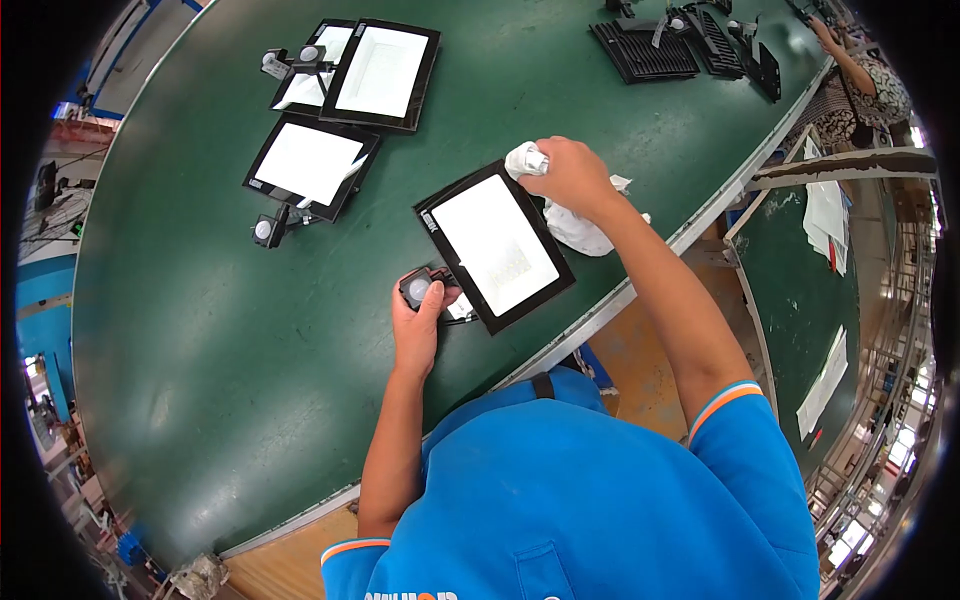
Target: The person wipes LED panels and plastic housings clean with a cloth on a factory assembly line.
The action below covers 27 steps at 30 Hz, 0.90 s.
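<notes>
In front of me on the green table lies a floodlight point(497, 246) with a black frame and a white front panel, tilted slightly across the table. My left hand point(425, 305) is closed around its motion sensor point(417, 288), a dark housing with a pale dome, beside the panel's left edge. Above the panel's upper right corner, my right hand point(572, 178) grips a crumpled white cloth point(526, 160). Another white cloth point(580, 232) rests on the table below that hand, partly covered by my wrist.
Several similar floodlights point(383, 72) with sensors are grouped at the upper left. Black finned housings point(645, 50) lie at the far right of the green table point(250, 370). A person point(868, 90) is by the far right edge. A second table point(785, 270) holds papers.
</notes>
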Tool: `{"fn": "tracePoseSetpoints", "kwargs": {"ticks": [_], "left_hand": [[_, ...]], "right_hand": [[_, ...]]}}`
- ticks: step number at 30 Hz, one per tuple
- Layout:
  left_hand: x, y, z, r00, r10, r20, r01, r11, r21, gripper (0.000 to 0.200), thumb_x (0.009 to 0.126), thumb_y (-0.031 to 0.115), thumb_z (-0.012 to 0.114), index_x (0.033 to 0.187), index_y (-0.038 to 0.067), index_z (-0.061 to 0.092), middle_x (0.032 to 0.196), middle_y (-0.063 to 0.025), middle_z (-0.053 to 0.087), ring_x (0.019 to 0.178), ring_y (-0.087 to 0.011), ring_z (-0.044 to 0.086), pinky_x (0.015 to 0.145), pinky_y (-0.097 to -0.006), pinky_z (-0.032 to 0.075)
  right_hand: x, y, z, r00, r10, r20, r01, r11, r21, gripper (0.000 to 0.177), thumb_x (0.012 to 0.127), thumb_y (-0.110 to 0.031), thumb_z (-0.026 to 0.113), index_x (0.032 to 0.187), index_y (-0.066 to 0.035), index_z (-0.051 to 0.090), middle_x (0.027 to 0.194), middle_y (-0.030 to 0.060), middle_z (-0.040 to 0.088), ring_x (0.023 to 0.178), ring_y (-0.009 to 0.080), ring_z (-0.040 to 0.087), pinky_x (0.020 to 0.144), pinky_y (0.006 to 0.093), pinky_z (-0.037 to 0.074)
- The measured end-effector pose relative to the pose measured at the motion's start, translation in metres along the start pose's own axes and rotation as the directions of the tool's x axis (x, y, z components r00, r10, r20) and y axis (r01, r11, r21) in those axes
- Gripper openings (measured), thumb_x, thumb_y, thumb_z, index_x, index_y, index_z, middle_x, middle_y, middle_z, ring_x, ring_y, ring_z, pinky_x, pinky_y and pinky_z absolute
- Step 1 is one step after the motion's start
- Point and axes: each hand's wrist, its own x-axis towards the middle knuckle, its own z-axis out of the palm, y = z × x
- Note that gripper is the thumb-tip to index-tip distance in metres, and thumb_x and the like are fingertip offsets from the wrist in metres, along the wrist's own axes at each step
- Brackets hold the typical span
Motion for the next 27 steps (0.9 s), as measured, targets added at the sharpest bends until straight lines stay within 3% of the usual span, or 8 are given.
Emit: {"fn": "tracePoseSetpoints", "kwargs": {"ticks": [6, 8, 11, 13, 17, 19, 27], "left_hand": [[-0.001, 0.002, 0.002, 1.000, -0.001, -0.009, 0.001, 1.000, -0.005, 0.031, 0.087, 0.015, 0.058, 0.109, -0.001, 0.042, 0.100, -0.0118, 0.057, 0.085, -0.0193, 0.061, 0.080, -0.0334, 0.051], [-0.001, 0.002, 0.001, 1.000, 0.000, 0.013, 0.001, 1.000, -0.023, 0.029, 0.089, 0.013, 0.055, 0.111, -0.001, 0.042, 0.104, -0.0122, 0.053, 0.087, -0.0209, 0.059, 0.085, -0.0382, 0.049], [-0.001, 0.002, 0.000, 1.000, -0.011, 0.014, 0.012, 1.000, -0.016, 0.029, 0.089, 0.013, 0.055, 0.112, 0.000, 0.042, 0.105, -0.0123, 0.054, 0.087, -0.0210, 0.059, 0.085, -0.0386, 0.049], [-0.002, 0.003, 0.001, 1.000, -0.018, 0.007, 0.019, 1.000, -0.022, 0.029, 0.089, 0.013, 0.055, 0.112, 0.000, 0.042, 0.106, -0.0126, 0.054, 0.087, -0.0212, 0.059, 0.085, -0.0386, 0.049], [-0.002, 0.002, 0.001, 1.000, -0.020, 0.007, 0.020, 0.999, -0.027, 0.029, 0.089, 0.011, 0.055, 0.112, 0.000, 0.042, 0.106, -0.0129, 0.054, 0.087, -0.0214, 0.059, 0.084, -0.0385, 0.049], [-0.001, 0.003, 0.001, 1.000, -0.022, 0.004, 0.023, 0.999, -0.027, 0.029, 0.089, 0.011, 0.055, 0.112, 0.000, 0.042, 0.106, -0.0129, 0.054, 0.087, -0.0214, 0.059, 0.084, -0.0384, 0.049], [-0.001, 0.003, 0.001, 1.000, -0.016, 0.008, 0.017, 0.999, -0.036, 0.029, 0.088, 0.011, 0.055, 0.112, 0.000, 0.042, 0.105, -0.0127, 0.054, 0.086, -0.0214, 0.060, 0.083, -0.0379, 0.050]], "right_hand": [[0.011, -0.003, 0.002, 0.997, -0.007, 0.075, 0.012, 0.998, -0.068, 0.034, 0.064, -0.020, 0.068, 0.093, -0.004, 0.063, 0.093, 0.0123, 0.063, 0.087, 0.0304, 0.060, 0.076, 0.0372, 0.047], [0.013, -0.001, 0.003, 0.997, -0.041, 0.066, 0.048, 0.993, -0.106, 0.033, 0.064, -0.020, 0.067, 0.092, -0.005, 0.063, 0.091, 0.0122, 0.064, 0.086, 0.0301, 0.060, 0.075, 0.0369, 0.047], [0.015, 0.000, -0.004, 0.994, 0.041, 0.097, -0.035, 0.997, -0.066, 0.030, 0.064, -0.022, 0.066, 0.089, -0.007, 0.063, 0.086, 0.0119, 0.064, 0.083, 0.0295, 0.061, 0.073, 0.0362, 0.047], [0.020, 0.002, -0.008, 0.994, 0.099, 0.039, -0.101, 0.993, 0.058, 0.032, 0.063, -0.023, 0.066, 0.089, -0.006, 0.064, 0.082, 0.0137, 0.064, 0.081, 0.0306, 0.061, 0.071, 0.0376, 0.048], [0.024, -0.002, -0.001, 0.997, 0.075, 0.011, -0.075, 0.995, 0.064, 0.033, 0.062, -0.023, 0.066, 0.089, -0.005, 0.063, 0.082, 0.0140, 0.064, 0.080, 0.0304, 0.061, 0.071, 0.0373, 0.048], [0.021, -0.009, -0.003, 0.984, 0.080, 0.158, -0.088, 0.995, 0.047, 0.032, 0.062, -0.022, 0.066, 0.088, -0.004, 0.064, 0.082, 0.0140, 0.065, 0.079, 0.0304, 0.061, 0.071, 0.0368, 0.048], [0.027, -0.017, -0.007, 0.969, 0.074, 0.237, -0.058, 0.996, -0.074, 0.027, 0.062, -0.019, 0.067, 0.085, -0.005, 0.064, 0.080, 0.0132, 0.064, 0.079, 0.0293, 0.061, 0.070, 0.0367, 0.048]]}}
